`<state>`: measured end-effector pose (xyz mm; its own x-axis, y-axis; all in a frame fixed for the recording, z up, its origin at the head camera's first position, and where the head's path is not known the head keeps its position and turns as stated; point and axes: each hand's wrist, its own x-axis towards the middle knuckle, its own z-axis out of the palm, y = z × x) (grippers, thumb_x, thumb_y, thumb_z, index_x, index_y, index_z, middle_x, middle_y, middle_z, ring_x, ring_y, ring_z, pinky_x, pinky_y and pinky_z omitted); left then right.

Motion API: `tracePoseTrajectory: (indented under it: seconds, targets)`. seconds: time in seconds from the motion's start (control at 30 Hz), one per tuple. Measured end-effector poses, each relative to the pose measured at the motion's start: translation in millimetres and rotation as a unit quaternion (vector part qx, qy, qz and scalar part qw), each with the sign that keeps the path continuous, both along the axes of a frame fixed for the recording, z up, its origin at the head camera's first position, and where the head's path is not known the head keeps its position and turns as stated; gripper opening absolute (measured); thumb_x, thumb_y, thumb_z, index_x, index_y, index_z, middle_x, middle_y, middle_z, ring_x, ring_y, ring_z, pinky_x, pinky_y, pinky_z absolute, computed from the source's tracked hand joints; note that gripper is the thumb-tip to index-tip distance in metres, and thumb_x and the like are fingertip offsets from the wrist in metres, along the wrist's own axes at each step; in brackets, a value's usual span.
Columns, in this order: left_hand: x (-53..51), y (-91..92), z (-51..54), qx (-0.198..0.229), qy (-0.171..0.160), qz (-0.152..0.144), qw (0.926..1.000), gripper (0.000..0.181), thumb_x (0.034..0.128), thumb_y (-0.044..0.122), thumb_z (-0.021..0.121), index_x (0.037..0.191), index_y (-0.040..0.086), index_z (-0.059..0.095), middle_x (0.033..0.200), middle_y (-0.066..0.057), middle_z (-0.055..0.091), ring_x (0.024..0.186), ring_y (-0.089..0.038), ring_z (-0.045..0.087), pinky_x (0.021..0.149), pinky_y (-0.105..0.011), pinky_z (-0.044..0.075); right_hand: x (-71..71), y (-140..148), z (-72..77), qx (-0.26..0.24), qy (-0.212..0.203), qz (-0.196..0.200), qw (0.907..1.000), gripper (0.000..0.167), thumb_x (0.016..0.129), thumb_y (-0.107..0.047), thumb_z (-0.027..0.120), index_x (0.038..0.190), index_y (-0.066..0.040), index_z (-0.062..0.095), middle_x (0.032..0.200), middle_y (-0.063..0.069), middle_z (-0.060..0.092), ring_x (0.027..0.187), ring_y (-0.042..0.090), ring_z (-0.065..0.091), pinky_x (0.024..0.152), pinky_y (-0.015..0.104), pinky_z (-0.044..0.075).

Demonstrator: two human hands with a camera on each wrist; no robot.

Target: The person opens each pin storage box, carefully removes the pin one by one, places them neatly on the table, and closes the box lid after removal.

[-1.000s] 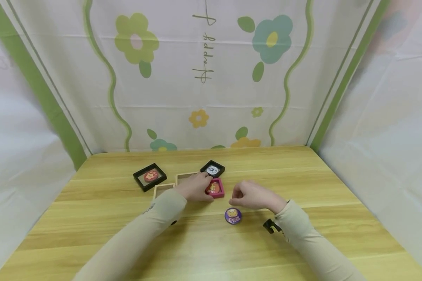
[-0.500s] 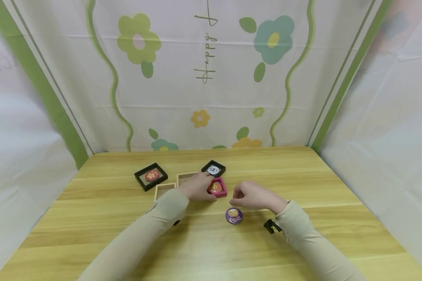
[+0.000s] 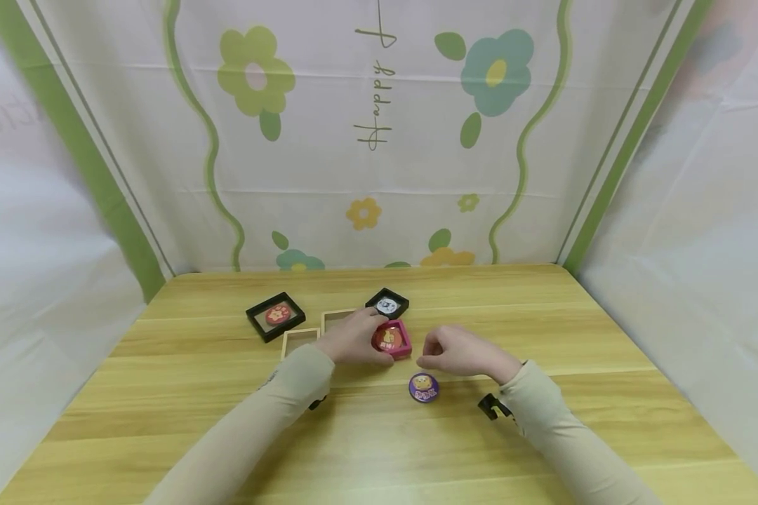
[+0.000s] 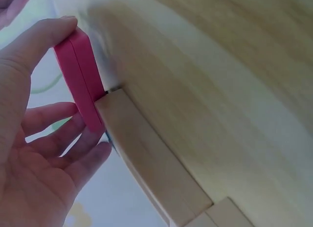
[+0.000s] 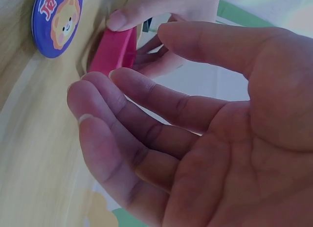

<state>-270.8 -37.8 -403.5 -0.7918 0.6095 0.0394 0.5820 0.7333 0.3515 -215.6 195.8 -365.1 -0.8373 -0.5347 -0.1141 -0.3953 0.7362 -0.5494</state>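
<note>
My left hand (image 3: 356, 338) grips a small pink square display frame (image 3: 392, 339) with a round red badge inside. In the left wrist view, the thumb lies on one edge of the frame (image 4: 79, 73) and fingers bear on the opposite side. The frame rests on the table beside the light wooden frames. My right hand (image 3: 461, 351) hovers to its right, fingers loosely curled, holding nothing. Just below the right hand lies a round purple badge (image 3: 424, 387) with a cartoon lion face (image 5: 63, 24).
A black frame (image 3: 387, 304) with a white round badge sits behind the pink one. Another black frame (image 3: 275, 316) with a red badge lies at left. Two light wooden frames (image 3: 301, 332) are partly hidden by my left arm. A printed cloth (image 3: 366, 168) hangs behind the table.
The head view has shifted slightly. The pink frame has moved a little to the right under my left hand. My right hand stays in about the same place.
</note>
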Motion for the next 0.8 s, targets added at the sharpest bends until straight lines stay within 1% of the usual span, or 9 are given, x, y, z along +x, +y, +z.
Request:
tracePoseTrajectory:
  seconds: [0.13,0.27,0.4,0.53,0.6,0.7,0.77,0.8]
  targets:
    - [3.0,-5.3,2.2,0.029,0.008,-0.002,0.9996,0.074,0.0769,0.045,0.082,0.134,0.003,0.057,0.13,-0.015,0.054,0.112,-0.024,0.053,0.088,-0.035,0.049,-0.9,1.3,1.8,0.002,-0.001,-0.01,0.9999,0.014,0.093,-0.021,0.069,0.082,-0.012,0.067,0.073,0.001,0.063,0.062,0.013,0.054,0.058,0.031,0.047]
    - [8.0,-8.7,4.5,0.039,0.015,0.003,0.9991,0.074,0.077,0.044,0.082,0.134,0.004,0.057,0.132,-0.016,0.053,0.113,-0.025,0.053,0.089,-0.037,0.049,-1.4,2.4,3.0,0.002,0.003,-0.01,0.9999,0.014,0.093,-0.021,0.069,0.083,-0.012,0.067,0.074,0.003,0.064,0.063,0.013,0.054,0.058,0.032,0.047]
    - [13.5,-12.1,3.6,0.046,0.017,0.02,0.9986,0.077,0.0779,0.046,0.081,0.137,0.005,0.055,0.135,-0.017,0.05,0.116,-0.028,0.052,0.091,-0.041,0.048,-1.1,3.0,2.5,-0.001,0.004,-0.006,1.0,0.015,0.093,-0.022,0.069,0.083,-0.012,0.068,0.074,0.003,0.064,0.062,0.013,0.053,0.057,0.031,0.047]
    - [20.2,-14.6,1.3,0.066,0.014,0.039,0.9969,0.076,0.0788,0.047,0.081,0.138,0.007,0.055,0.138,-0.018,0.048,0.118,-0.03,0.05,0.09,-0.045,0.049,-1.2,2.9,1.8,-0.007,0.007,-0.005,0.9999,0.014,0.094,-0.02,0.068,0.083,-0.012,0.068,0.075,0.005,0.065,0.062,0.013,0.054,0.057,0.031,0.047]
    - [23.7,-15.0,0.5,0.08,0.013,0.046,0.9956,0.075,0.0787,0.046,0.081,0.137,0.007,0.055,0.136,-0.018,0.049,0.116,-0.029,0.051,0.088,-0.045,0.05,-1.3,2.8,1.8,-0.01,0.012,-0.005,0.9999,0.014,0.094,-0.02,0.068,0.083,-0.011,0.068,0.075,0.005,0.065,0.062,0.013,0.054,0.057,0.031,0.048]
    - [28.0,-14.6,-0.6,0.103,0.014,0.056,0.993,0.073,0.0784,0.045,0.081,0.136,0.007,0.056,0.131,-0.015,0.052,0.108,-0.026,0.053,0.082,-0.04,0.052,-1.4,2.8,2.3,-0.012,0.021,-0.005,0.9997,0.014,0.094,-0.019,0.067,0.083,-0.01,0.068,0.075,0.004,0.065,0.061,0.013,0.055,0.057,0.031,0.048]
    - [30.4,-14.0,-1.2,0.117,0.013,0.067,0.9908,0.074,0.0783,0.046,0.081,0.135,0.006,0.056,0.13,-0.015,0.052,0.104,-0.025,0.054,0.076,-0.036,0.052,-1.4,3.0,2.6,-0.015,0.023,-0.006,0.9996,0.014,0.094,-0.019,0.067,0.083,-0.009,0.069,0.074,0.005,0.065,0.06,0.013,0.054,0.056,0.031,0.048]
    - [31.8,-13.5,-1.0,0.122,0.013,0.076,0.9896,0.075,0.0783,0.047,0.081,0.135,0.005,0.056,0.132,-0.016,0.051,0.105,-0.025,0.054,0.075,-0.035,0.052,-1.3,3.1,2.7,-0.017,0.024,-0.006,0.9995,0.014,0.094,-0.018,0.067,0.084,-0.009,0.069,0.074,0.005,0.065,0.06,0.013,0.054,0.056,0.031,0.048]
